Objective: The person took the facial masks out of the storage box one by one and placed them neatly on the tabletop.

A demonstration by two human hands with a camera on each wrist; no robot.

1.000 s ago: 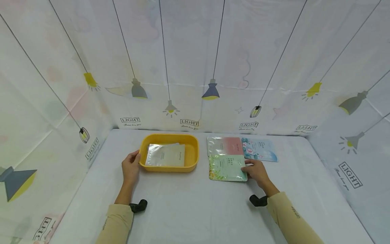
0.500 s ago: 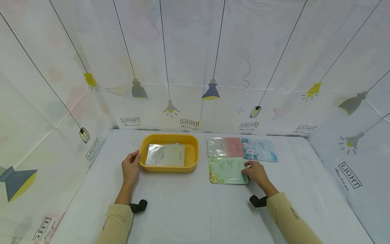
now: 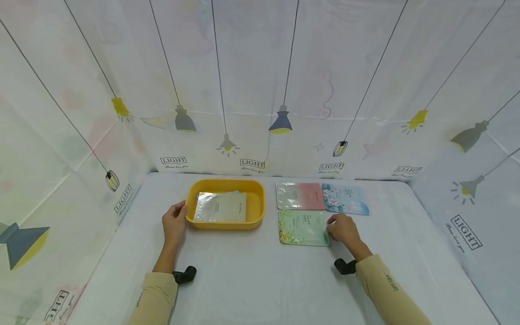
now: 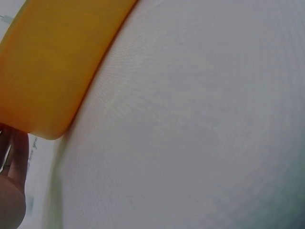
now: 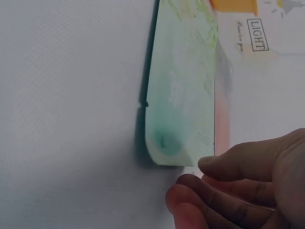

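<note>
My left hand (image 3: pixel 174 223) holds the left end of a yellow plastic tray (image 3: pixel 257 210); its fingertips are partly hidden behind the tray wall in the left wrist view. Inside the tray lie silvery-beige sachets (image 3: pixel 221 206), one overlapping another. On the table, my right hand (image 3: pixel 344 230) is at the right edge of a green flat sachet (image 3: pixel 302 228) with a leaf print. In the right wrist view the thumb is by the corner of the green sachet (image 5: pixel 183 95), and the other fingers are loosely bent beside it, not gripping it.
Behind the green sachet lies a pink-and-silver sachet (image 3: pixel 300 196), with a blue flowered sachet (image 3: pixel 345 198) to its right. A white cloth covers the table (image 3: pixel 260 280). Printed fabric walls (image 3: pixel 252 90) with lamp drawings close off the back and sides.
The green sachet has shifted slightly toward me, away from the pink one. My right hand has since drawn a little to the right, off its edge. The left hand and tray stay put.
</note>
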